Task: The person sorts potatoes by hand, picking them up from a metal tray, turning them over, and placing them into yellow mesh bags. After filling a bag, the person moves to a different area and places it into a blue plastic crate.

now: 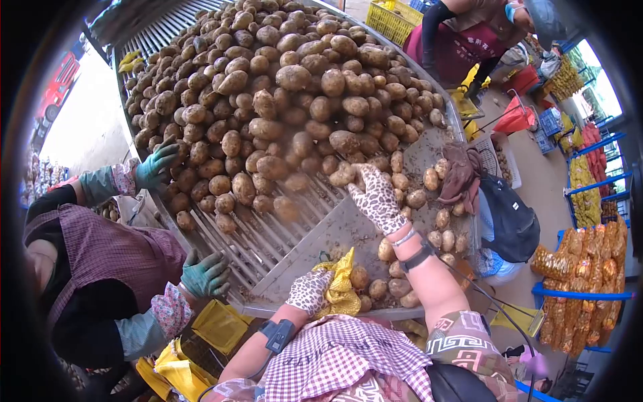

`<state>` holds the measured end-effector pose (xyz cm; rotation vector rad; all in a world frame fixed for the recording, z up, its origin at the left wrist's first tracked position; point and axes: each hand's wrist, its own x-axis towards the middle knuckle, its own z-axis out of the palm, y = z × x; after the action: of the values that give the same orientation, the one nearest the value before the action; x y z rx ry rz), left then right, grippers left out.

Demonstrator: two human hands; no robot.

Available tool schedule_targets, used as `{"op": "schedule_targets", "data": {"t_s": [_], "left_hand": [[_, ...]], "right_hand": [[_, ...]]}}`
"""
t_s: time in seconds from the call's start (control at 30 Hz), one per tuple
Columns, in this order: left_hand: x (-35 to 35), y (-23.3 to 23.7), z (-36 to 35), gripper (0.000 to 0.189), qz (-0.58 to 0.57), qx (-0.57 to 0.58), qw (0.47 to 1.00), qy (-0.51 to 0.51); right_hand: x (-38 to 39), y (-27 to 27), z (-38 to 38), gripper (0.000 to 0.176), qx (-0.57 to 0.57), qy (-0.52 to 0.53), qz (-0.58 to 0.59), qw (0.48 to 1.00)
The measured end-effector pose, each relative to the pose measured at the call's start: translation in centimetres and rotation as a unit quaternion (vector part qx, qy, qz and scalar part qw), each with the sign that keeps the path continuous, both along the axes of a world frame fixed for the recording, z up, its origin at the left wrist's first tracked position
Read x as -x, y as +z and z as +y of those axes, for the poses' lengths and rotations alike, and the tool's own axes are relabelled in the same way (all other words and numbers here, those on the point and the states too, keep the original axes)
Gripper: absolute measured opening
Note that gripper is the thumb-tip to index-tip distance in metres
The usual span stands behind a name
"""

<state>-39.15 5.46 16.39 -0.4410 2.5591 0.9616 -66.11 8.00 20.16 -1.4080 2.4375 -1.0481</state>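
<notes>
My right hand (375, 199), in a leopard-print glove, reaches over the metal sorting table and closes its fingertips on a muddy potato (341, 175) at the near edge of the big potato heap (268, 87). Close to my body, my left hand (309, 292), gloved in the same print, is closed on a bunched yellow mesh bag (341, 287). The bag's contents cannot be made out. To the right of the bag, several loose potatoes (379, 289) lie on the flat metal plate (315, 249).
Across the left rim, a co-worker's green-gloved hands (206, 273) hover by the rollers (258, 251). Another person in a maroon apron (452, 50) stands at the far right. A brown cloth (461, 175) drapes over the right rim. Filled orange net bags (581, 285) hang on a blue rack (583, 293).
</notes>
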Motion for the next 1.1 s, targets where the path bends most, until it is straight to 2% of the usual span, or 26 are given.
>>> {"op": "schedule_targets", "data": {"t_s": [0.07,0.1,0.13,0.2,0.23,0.27,0.33,0.37,0.4,0.43,0.47,0.5,0.53,0.57,0.6,0.63,0.67,0.73,0.8,0.83,0.87,0.93,1.0,1.03,1.07,1.1], "left_hand": [[0.5,0.4,0.2,0.048,0.034,-0.023,0.998,0.037],[0.6,1.4,-0.3,0.063,0.04,-0.059,0.997,0.038],[0.4,1.4,-0.7,0.063,0.038,-0.058,0.997,0.044],[-0.7,1.4,-1.3,0.068,0.143,-0.318,0.915,0.202],[-1.2,1.5,-1.8,0.075,0.147,-0.35,0.896,0.228],[-1.5,2.0,-2.5,0.075,0.146,-0.352,0.895,0.232],[-1.5,3.2,-3.9,0.074,0.088,-0.206,0.964,0.14],[-1.9,3.2,-3.8,0.072,0.084,-0.155,0.975,0.133],[-1.9,3.4,-3.8,0.072,0.085,-0.154,0.976,0.131],[-1.8,3.7,-3.6,0.07,0.05,-0.152,0.972,0.174],[-1.8,3.8,-3.3,0.069,0.013,-0.151,0.965,0.215],[-1.6,3.2,-2.9,0.067,0.038,-0.139,0.958,0.247],[-1.5,3.2,-2.7,0.067,0.038,-0.143,0.959,0.241],[-1.5,3.4,-2.8,0.071,0.082,-0.241,0.923,0.288],[-1.7,3.5,-2.8,0.075,0.125,-0.333,0.873,0.333],[-2.4,3.3,-2.6,0.086,0.188,-0.403,0.809,0.384],[-3.2,3.4,-3.1,0.086,0.189,-0.401,0.811,0.382],[-4.6,3.6,-4.3,0.09,0.316,-0.146,0.841,0.413],[-5.2,7.1,-5.1,0.091,0.404,-0.128,0.78,0.461],[-6.6,6.2,-6.1,0.09,0.395,-0.03,0.814,0.425],[-6.6,7.1,-5.7,0.09,0.396,-0.023,0.812,0.429],[-4.6,9.6,-4.6,0.078,0.424,-0.323,0.738,0.414],[-3.2,9.7,-4.5,0.061,0.289,-0.573,0.586,0.494],[-3.7,9.5,-4.3,0.061,0.292,-0.568,0.585,0.501],[-4.1,9.2,-4.2,0.053,0.303,-0.646,0.509,0.482],[-4.6,8.7,-4.2,0.045,0.309,-0.718,0.426,0.455]], "right_hand": [[2.6,0.1,-3.6,0.053,0.026,-0.037,0.128,0.991],[3.5,-0.1,-5.1,0.059,-0.003,-0.045,0.129,0.991],[4.1,-0.3,-6.2,0.065,-0.033,-0.052,0.13,0.99],[4.6,-0.7,-7.7,0.067,-0.102,-0.019,0.126,0.987],[4.9,-0.9,-8.0,0.066,-0.112,-0.032,0.118,0.986],[5.8,-1.2,-7.9,0.064,-0.093,-0.017,0.107,0.99],[5.9,-1.6,-7.7,0.061,-0.006,-0.044,0.011,0.999],[5.3,-1.6,-7.4,0.055,0.02,-0.077,-0.053,0.995],[4.6,-1.6,-6.7,0.055,0.022,-0.079,-0.051,0.995],[3.9,-1.6,-5.6,0.053,0.138,-0.059,-0.418,0.896],[3.1,-1.6,-4.2,0.05,0.235,-0.031,-0.717,0.655],[2.4,-1.7,-2.9,0.049,0.23,-0.023,-0.804,0.548],[1.5,-1.3,-1.7,0.049,0.233,-0.029,-0.801,0.55],[0.5,-0.6,-0.7,0.05,0.232,-0.006,-0.823,0.518],[-0.6,0.1,0.1,0.051,0.232,0.02,-0.843,0.485],[-1.4,0.5,1.0,0.051,0.241,0.04,-0.842,0.481],[-2.0,0.6,1.7,0.051,0.244,0.042,-0.841,0.481],[-3.3,0.7,2.8,0.051,0.246,0.054,-0.837,0.486],[-5.1,2.4,3.2,0.052,0.248,0.072,-0.828,0.499],[-6.1,3.5,3.3,0.054,0.235,0.074,-0.784,0.57],[-7.3,4.6,3.2,0.056,0.22,0.076,-0.736,0.636],[-10.0,6.3,2.6,0.066,0.137,0.099,-0.648,0.743],[-12.5,5.8,2.2,0.069,0.083,0.195,-0.489,0.846],[-13.6,6.7,2.3,0.07,0.023,0.141,-0.52,0.842],[-14.0,7.9,2.6,0.071,0.016,0.096,-0.434,0.895],[-13.5,7.6,3.6,0.073,0.016,0.071,-0.269,0.96]]}}
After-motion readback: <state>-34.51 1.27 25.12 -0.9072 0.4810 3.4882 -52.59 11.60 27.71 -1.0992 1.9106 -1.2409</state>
